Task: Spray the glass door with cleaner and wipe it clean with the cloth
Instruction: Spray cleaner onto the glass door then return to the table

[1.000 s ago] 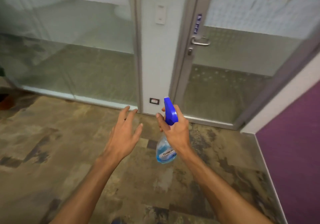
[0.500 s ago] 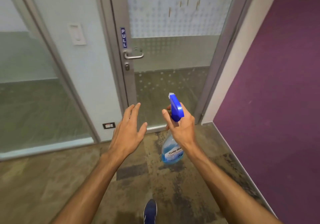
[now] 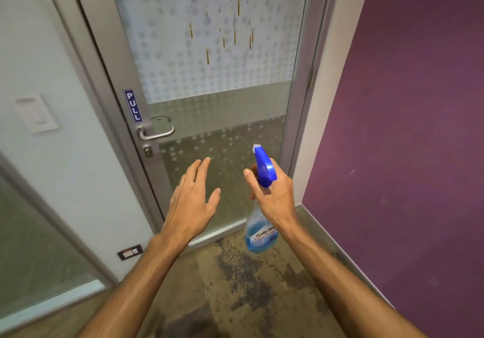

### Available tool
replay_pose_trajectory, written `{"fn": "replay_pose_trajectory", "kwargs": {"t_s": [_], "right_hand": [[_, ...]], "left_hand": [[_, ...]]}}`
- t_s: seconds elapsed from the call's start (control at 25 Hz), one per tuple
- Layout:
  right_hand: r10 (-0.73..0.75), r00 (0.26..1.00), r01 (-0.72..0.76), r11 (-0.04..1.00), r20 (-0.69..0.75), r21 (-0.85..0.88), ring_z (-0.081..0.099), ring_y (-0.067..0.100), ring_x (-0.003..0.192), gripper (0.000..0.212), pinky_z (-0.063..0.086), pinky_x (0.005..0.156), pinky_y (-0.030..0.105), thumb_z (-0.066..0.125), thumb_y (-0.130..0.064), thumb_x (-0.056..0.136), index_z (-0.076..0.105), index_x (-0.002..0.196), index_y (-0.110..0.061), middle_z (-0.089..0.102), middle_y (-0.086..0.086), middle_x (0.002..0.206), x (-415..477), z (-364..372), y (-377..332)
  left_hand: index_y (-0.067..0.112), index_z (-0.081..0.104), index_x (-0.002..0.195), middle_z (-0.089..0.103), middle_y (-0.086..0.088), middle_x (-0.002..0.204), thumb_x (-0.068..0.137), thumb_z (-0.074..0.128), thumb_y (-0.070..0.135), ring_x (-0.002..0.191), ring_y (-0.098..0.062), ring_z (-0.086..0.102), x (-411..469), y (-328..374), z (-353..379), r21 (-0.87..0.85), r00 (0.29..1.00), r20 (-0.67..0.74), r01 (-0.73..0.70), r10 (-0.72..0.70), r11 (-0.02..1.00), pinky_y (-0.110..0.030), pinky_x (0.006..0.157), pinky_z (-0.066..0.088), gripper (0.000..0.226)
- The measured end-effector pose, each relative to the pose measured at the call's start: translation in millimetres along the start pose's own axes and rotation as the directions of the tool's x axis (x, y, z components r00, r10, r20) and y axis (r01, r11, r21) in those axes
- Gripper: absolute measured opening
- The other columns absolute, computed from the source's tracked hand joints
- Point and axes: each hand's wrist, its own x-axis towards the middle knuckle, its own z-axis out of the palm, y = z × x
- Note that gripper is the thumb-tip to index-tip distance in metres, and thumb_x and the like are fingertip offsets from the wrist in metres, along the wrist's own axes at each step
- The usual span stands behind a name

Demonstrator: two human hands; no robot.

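The glass door [image 3: 209,62] fills the upper middle, frosted with dots, with yellowish streaks and small marks on its upper pane. My right hand [image 3: 275,196] grips a clear spray bottle [image 3: 259,235] of blue cleaner, its blue trigger head pointing up toward the glass. My left hand [image 3: 192,201] floats empty beside it, fingers spread, a short way in front of the lower pane. No cloth is in view.
A metal lever handle [image 3: 155,133] and a blue PULL sign [image 3: 133,106] sit on the door's left frame. A purple wall [image 3: 406,141] closes the right side. A white wall panel with a switch [image 3: 36,113] and a floor-level outlet [image 3: 129,251] lie left.
The view has swung right and closer to the door, which now fills the frame. Both hands keep the same pose, the bottle still upright in my right hand.
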Motion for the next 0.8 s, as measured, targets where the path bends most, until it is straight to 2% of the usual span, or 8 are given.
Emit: {"fn": "replay_pose_trajectory", "kwargs": {"t_s": [0.08, 0.16, 0.28, 0.44, 0.56, 0.68, 0.8], "right_hand": [[-0.03, 0.999, 0.03, 1.0, -0.017, -0.002, 0.065, 0.035, 0.068, 0.022, 0.057, 0.066, 0.052, 0.071, -0.041, 0.094, 0.059, 0.093, -0.023, 0.059, 0.003, 0.087, 27, 3, 7], [-0.052, 0.998, 0.052, 0.999, -0.022, 0.0, 0.066, 0.034, 0.071, 0.023, 0.057, 0.067, 0.053, 0.071, -0.044, 0.093, 0.059, 0.095, -0.024, 0.057, 0.0, 0.092, 56, 5, 13], [-0.069, 0.997, 0.069, 0.996, -0.021, 0.048, 0.067, 0.034, 0.072, 0.021, 0.057, 0.067, 0.053, 0.072, -0.042, 0.093, 0.061, 0.094, -0.025, 0.059, 0.0, 0.09, 102, 6, 22], [-0.103, 0.994, 0.098, 0.987, 0.03, 0.13, 0.071, 0.034, 0.071, 0.026, 0.059, 0.071, 0.053, 0.073, -0.039, 0.094, 0.06, 0.093, -0.016, 0.066, 0.01, 0.081, 164, 6, 30], [-0.182, 0.981, 0.167, 0.97, 0.07, 0.178, 0.071, 0.03, 0.077, 0.029, 0.058, 0.075, 0.053, 0.071, -0.043, 0.096, 0.059, 0.092, -0.017, 0.065, 0.007, 0.085, 213, 0, 28], [-0.282, 0.958, 0.269, 0.945, 0.048, 0.184, 0.067, 0.029, 0.081, 0.022, 0.056, 0.073, 0.05, 0.071, -0.041, 0.096, 0.059, 0.094, -0.023, 0.06, 0.006, 0.092, 266, -2, 22], [-0.315, 0.948, 0.296, 0.922, 0.037, 0.251, 0.068, 0.028, 0.083, 0.019, 0.06, 0.068, 0.052, 0.07, -0.042, 0.096, 0.06, 0.099, -0.026, 0.06, 0.004, 0.096, 319, -3, 8]], "left_hand": [[0.023, 0.017, 0.159, 0.025, -0.004, 0.163, 0.096, 0.058, 0.036, 0.148, -0.023, 0.031, 28, 1, 0, 0.035, 0.999, -0.019, -0.034, 0.034, 0.999, -0.046, 0.117, 0.037, 0.076], [0.023, 0.015, 0.159, 0.024, -0.004, 0.164, 0.096, 0.057, 0.037, 0.149, -0.022, 0.027, 55, 3, 1, 0.058, 0.997, -0.041, -0.056, 0.058, 0.997, -0.045, 0.118, 0.035, 0.076], [0.025, 0.014, 0.159, 0.021, -0.003, 0.165, 0.096, 0.056, 0.038, 0.15, -0.022, 0.027, 96, 10, 4, 0.079, 0.996, -0.062, -0.06, 0.065, 0.995, -0.045, 0.117, 0.035, 0.077], [0.025, 0.013, 0.159, 0.02, -0.004, 0.166, 0.096, 0.056, 0.039, 0.151, -0.023, 0.026, 148, 24, 8, 0.116, 0.991, -0.127, -0.026, 0.041, 0.993, -0.05, 0.118, 0.036, 0.077], [0.024, 0.013, 0.16, 0.02, -0.004, 0.166, 0.097, 0.055, 0.039, 0.151, -0.022, 0.025, 188, 39, 5, 0.151, 0.98, -0.198, -0.005, 0.035, 0.989, -0.046, 0.12, 0.033, 0.077], [0.024, 0.013, 0.16, 0.022, -0.005, 0.166, 0.097, 0.054, 0.038, 0.15, -0.022, 0.027, 230, 56, -4, 0.2, 0.965, -0.258, 0.007, 0.046, 0.98, -0.045, 0.12, 0.034, 0.076], [0.024, 0.013, 0.159, 0.022, -0.006, 0.165, 0.098, 0.054, 0.037, 0.15, -0.023, 0.027, 270, 75, -18, 0.238, 0.946, -0.322, 0.034, 0.046, 0.971, -0.045, 0.12, 0.034, 0.075]]}}
